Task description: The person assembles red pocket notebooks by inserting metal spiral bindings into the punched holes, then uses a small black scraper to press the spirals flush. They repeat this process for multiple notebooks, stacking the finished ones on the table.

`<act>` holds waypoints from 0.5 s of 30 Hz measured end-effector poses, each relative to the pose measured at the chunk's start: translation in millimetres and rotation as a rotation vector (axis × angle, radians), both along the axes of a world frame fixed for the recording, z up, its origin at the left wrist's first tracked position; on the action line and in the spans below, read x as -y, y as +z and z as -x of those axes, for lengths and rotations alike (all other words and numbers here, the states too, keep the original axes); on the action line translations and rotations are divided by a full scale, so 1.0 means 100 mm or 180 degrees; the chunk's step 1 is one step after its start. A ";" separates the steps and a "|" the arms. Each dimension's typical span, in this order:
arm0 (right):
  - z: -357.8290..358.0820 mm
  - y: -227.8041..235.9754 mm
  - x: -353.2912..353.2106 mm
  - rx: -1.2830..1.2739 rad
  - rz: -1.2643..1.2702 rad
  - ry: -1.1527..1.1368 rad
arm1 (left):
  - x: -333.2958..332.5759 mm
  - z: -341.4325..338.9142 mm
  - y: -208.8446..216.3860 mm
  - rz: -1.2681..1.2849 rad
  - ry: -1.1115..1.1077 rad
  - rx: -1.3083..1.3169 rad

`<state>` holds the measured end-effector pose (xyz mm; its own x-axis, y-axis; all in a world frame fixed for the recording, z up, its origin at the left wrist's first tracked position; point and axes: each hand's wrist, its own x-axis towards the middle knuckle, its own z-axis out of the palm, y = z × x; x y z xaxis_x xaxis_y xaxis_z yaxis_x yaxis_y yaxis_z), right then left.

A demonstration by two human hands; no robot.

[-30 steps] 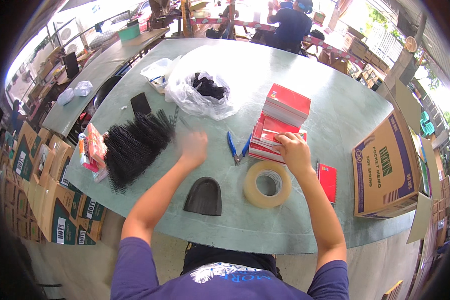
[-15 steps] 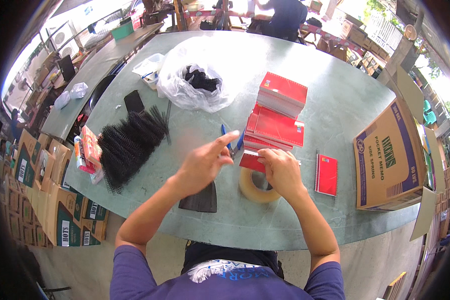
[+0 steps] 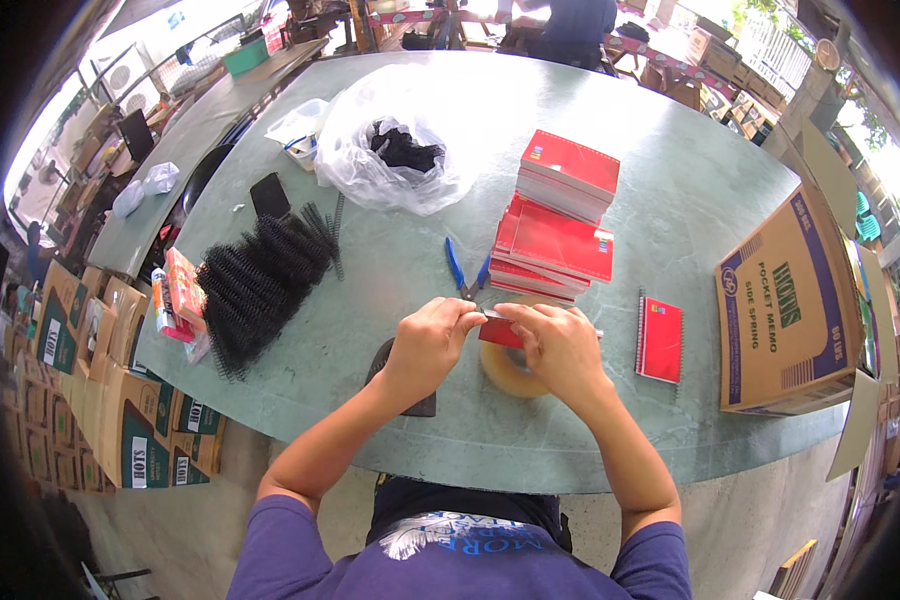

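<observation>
My right hand (image 3: 560,345) grips a small red notebook (image 3: 500,332) above a roll of tan tape (image 3: 515,375). At the notebook's left end, the fingers of my left hand (image 3: 428,340) are pinched together on its edge; whether a coil is between them is too small to tell. Just beyond lie blue-handled pliers (image 3: 457,266), handles spread. Red notebooks stand in stacks (image 3: 560,240) past my right hand, and one spiral-bound red notebook (image 3: 660,340) lies apart to the right. A dark flat object (image 3: 423,406) is partly hidden under my left wrist.
Black spiral coils (image 3: 260,285) are heaped at the left beside small colourful packs (image 3: 183,290). Behind them are a black phone-like slab (image 3: 269,196), a white tub (image 3: 300,135) and a clear plastic bag (image 3: 350,170) with black contents. An open cardboard box (image 3: 785,310) stands at the right.
My left hand has come down and right, from hovering apart with fingers spread to pinching the notebook's left end. My right hand still holds the notebook.
</observation>
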<state>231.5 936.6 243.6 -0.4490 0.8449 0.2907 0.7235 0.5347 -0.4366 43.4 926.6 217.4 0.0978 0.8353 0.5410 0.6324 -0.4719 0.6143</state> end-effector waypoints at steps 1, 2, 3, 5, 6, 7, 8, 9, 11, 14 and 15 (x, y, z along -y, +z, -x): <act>0.02 -0.02 -0.01 -0.0130 -0.0200 0.0025 | -0.03 0.00 -0.02 0.0010 0.0020 -0.0106; 0.05 -0.06 -0.02 -0.0261 -0.0400 0.0051 | -0.05 0.00 -0.02 0.0020 0.0041 -0.0212; 0.08 -0.08 -0.03 -0.0388 -0.0599 0.0080 | -0.05 -0.01 0.00 -0.0182 0.0039 -0.0343; 0.09 -0.03 0.00 -0.0007 -0.0336 0.0017 | -0.05 -0.02 0.08 -0.0585 0.0034 -0.0606; 0.09 0.00 0.01 0.0184 -0.0217 -0.0009 | -0.06 0.06 0.15 -0.0033 -0.0145 -0.0712; 0.10 0.00 0.03 0.0165 -0.0320 -0.0044 | -0.08 0.20 0.23 0.0526 -0.0338 -0.0809; 0.13 -0.02 0.05 0.0145 -0.0423 -0.0079 | -0.09 0.27 0.26 0.1086 -0.0534 -0.0901; 0.16 -0.03 0.07 0.0114 -0.0523 -0.0113 | -0.09 0.28 0.25 0.0786 -0.0529 -0.0876; 0.23 -0.12 0.02 -0.0088 -0.0789 -0.0100 | -0.08 0.27 0.20 0.0187 -0.0522 -0.0823; 0.23 -0.14 -0.03 -0.0387 -0.0754 -0.0234 | -0.07 0.26 0.39 0.0944 -0.0501 -0.0632; 0.21 -0.13 -0.02 -0.0478 -0.0656 -0.0296 | -0.09 0.31 0.33 0.0791 -0.0515 -0.0791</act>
